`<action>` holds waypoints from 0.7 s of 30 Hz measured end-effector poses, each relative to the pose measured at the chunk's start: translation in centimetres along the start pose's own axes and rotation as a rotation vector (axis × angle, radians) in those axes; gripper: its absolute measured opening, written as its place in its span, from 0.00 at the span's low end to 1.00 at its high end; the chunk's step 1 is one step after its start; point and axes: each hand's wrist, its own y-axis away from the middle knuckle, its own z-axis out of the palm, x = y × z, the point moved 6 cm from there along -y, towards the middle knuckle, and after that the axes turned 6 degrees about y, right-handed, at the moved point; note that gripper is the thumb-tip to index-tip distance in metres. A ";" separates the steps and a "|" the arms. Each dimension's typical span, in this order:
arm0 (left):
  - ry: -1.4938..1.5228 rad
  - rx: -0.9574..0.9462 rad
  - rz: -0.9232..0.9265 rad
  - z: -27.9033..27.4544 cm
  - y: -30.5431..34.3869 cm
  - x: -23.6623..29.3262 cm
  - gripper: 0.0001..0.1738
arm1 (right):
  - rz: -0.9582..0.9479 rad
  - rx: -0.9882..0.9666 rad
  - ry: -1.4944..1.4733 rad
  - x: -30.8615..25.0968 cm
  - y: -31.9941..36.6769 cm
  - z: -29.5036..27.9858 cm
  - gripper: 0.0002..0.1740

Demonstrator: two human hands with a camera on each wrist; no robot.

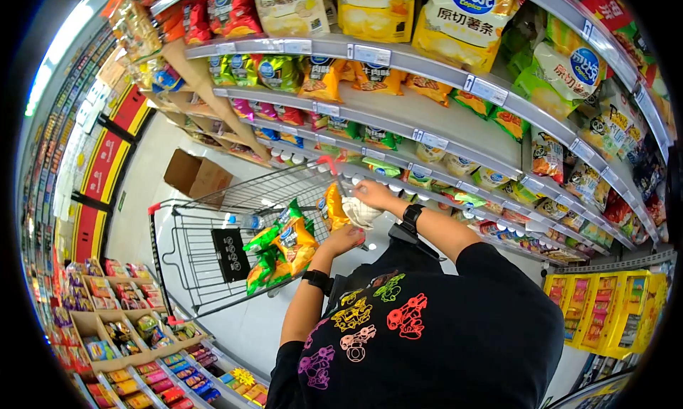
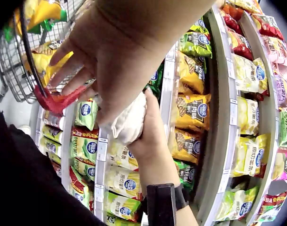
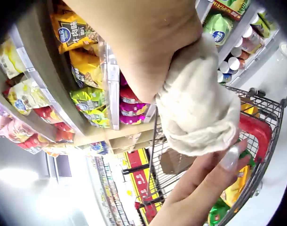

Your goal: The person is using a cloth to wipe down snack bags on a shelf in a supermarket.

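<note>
A bunched white cloth (image 1: 361,213) hangs from my right hand (image 1: 380,197), whose fingers grip its upper part, close by the cart's near side. Below it, my left hand (image 1: 344,240) is stretched toward the cart, its fingertips right at the cloth's lower edge in the right wrist view. Those left fingers (image 2: 70,70) look extended, beside the red corner piece (image 2: 56,101) of the cart. The wire shopping cart (image 1: 206,203) carries several orange and green chip bags (image 1: 295,242), a clear bottle (image 1: 249,221) and a black sign (image 1: 231,255).
Curved shelves (image 1: 413,57) of chip bags rise ahead and to the right. An open cardboard box (image 1: 198,174) lies on the floor behind the cart. Snack bins (image 1: 117,323) stand at the lower left, and a yellow display rack (image 1: 605,313) is at the right.
</note>
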 end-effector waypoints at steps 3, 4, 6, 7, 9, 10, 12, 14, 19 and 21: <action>-0.160 0.044 0.015 0.1 -1.4 2.2 0.38 | 0.053 0.064 -0.193 1.2 -0.1 -2.5 0.29; -0.231 0.059 0.012 0.0 -2.7 3.1 0.38 | 0.070 0.085 -0.245 1.8 -0.4 -4.3 0.30; -0.340 -0.040 -0.038 -0.1 -3.7 3.6 0.40 | 0.117 -0.013 -0.537 0.3 1.1 -8.1 0.33; -0.385 -0.083 -0.061 -0.3 -4.5 3.3 0.41 | 0.102 0.014 -0.567 1.0 1.0 -9.6 0.33; -0.393 -0.267 -0.249 -0.9 -4.9 5.3 0.41 | 0.090 0.080 -0.629 2.5 1.0 -13.1 0.32; -0.422 -0.275 -0.129 -1.1 -6.6 5.9 0.39 | 0.095 0.115 -0.660 2.6 1.3 -15.2 0.31; -0.474 -0.289 0.107 -1.6 -11.0 6.2 0.37 | 0.104 0.194 -0.727 3.1 1.1 -19.5 0.29; -0.191 -0.094 0.076 -4.9 -10.0 13.8 0.25 | 0.012 0.269 -0.746 4.7 -0.6 -22.6 0.28; 0.187 0.607 0.495 -14.0 -16.9 21.0 0.21 | 0.280 -0.007 -0.790 5.0 -4.0 -27.2 0.28; 0.340 0.765 0.579 -16.8 -18.8 22.8 0.23 | -0.116 0.350 -0.545 6.9 -6.4 -29.2 0.28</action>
